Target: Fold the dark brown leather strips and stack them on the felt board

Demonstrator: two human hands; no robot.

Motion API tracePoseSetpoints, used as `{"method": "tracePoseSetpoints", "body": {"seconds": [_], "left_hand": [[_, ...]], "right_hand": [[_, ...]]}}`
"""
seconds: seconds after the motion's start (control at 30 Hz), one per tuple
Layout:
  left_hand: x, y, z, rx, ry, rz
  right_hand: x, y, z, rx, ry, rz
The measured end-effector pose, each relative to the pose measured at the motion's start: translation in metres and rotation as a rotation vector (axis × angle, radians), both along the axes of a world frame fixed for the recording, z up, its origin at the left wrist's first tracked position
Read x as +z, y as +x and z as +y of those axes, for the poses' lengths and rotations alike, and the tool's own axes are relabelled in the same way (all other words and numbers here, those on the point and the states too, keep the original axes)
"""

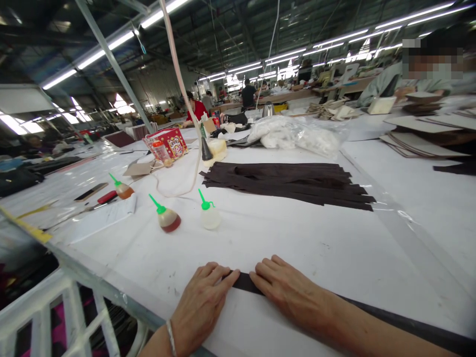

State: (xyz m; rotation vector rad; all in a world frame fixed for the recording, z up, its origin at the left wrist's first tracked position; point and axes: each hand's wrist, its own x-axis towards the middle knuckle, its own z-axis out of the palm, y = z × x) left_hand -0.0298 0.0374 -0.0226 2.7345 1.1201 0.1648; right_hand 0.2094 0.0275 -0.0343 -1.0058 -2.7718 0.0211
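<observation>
My left hand (203, 302) and my right hand (288, 290) lie side by side near the front edge of a white table (297, 238). Both press with flat fingers on a long dark brown strip (243, 281) that runs to the right under my right forearm. The fingertips of the two hands almost meet over the strip's left end. Farther back lies a pile of several similar dark strips (290, 183).
Three small squeeze bottles with green nozzles (208, 213) (167, 217) (122, 189) stand left of centre. A red box (167, 143), a phone (90, 192), a clear plastic bag (297, 135) and a hanging hose (182, 84) are behind. Other people work at far tables.
</observation>
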Motion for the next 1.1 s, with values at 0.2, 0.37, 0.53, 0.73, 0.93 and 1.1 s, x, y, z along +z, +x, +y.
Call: {"method": "tracePoseSetpoints", "body": {"seconds": [0.2, 0.37, 0.53, 0.73, 0.93, 1.1], "left_hand": [[0.003, 0.005, 0.000, 0.002, 0.025, 0.084], [0.004, 0.008, 0.001, -0.018, 0.054, 0.122], [0.003, 0.007, 0.003, -0.035, 0.074, 0.135], [0.005, 0.016, 0.000, -0.013, 0.143, 0.041], [-0.001, 0.067, -0.016, -0.047, 0.112, -0.191], [-0.016, 0.086, -0.024, -0.073, 0.003, -0.213]], "right_hand": [[0.002, 0.012, -0.005, 0.009, 0.009, -0.011], [0.005, 0.021, -0.008, 0.002, 0.016, -0.028], [0.011, 0.035, -0.016, -0.015, -0.017, -0.030], [0.010, 0.050, -0.025, -0.042, -0.033, 0.017], [0.009, 0.051, -0.027, -0.047, 0.012, -0.022], [0.011, 0.054, -0.031, -0.059, 0.049, -0.040]]}}
